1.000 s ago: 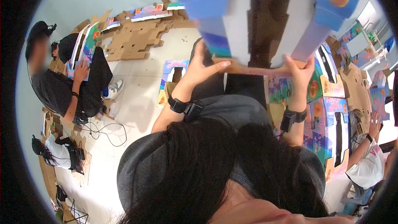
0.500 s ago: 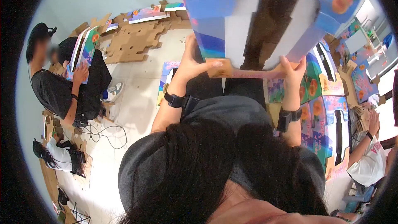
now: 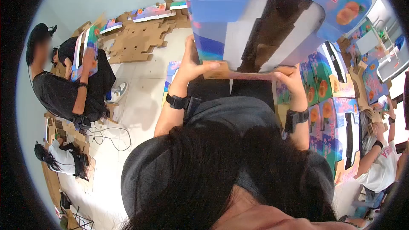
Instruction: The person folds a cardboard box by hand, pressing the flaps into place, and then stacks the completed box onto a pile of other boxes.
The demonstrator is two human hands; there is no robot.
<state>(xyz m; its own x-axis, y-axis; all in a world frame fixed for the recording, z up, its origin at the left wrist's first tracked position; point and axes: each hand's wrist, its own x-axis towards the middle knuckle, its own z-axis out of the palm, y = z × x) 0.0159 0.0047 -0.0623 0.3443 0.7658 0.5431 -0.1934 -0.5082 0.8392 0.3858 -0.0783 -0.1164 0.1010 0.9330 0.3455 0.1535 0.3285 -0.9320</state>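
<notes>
A printed cardboard box in blue and pink, with peach pictures, is held up in front of me. Through the cut-out in its near face I see white inner panels and a dark gap between them. My left hand grips the near left corner, thumb lying on the orange-brown edge flap and fingers out of sight behind. At the near right corner, my right hand is closed on the same box, its thumb at the edge. Both wrists wear black straps.
Stacked boxes of the same print stand to my right. Flattened brown cardboard lies on the floor ahead left. A seated person at left handles a box; another person works at right. A cable loops on the floor.
The box has tilted and shifted slightly left, showing more of its printed top. My right hand has moved left and lower with its edge. Both co-workers' arms have moved.
</notes>
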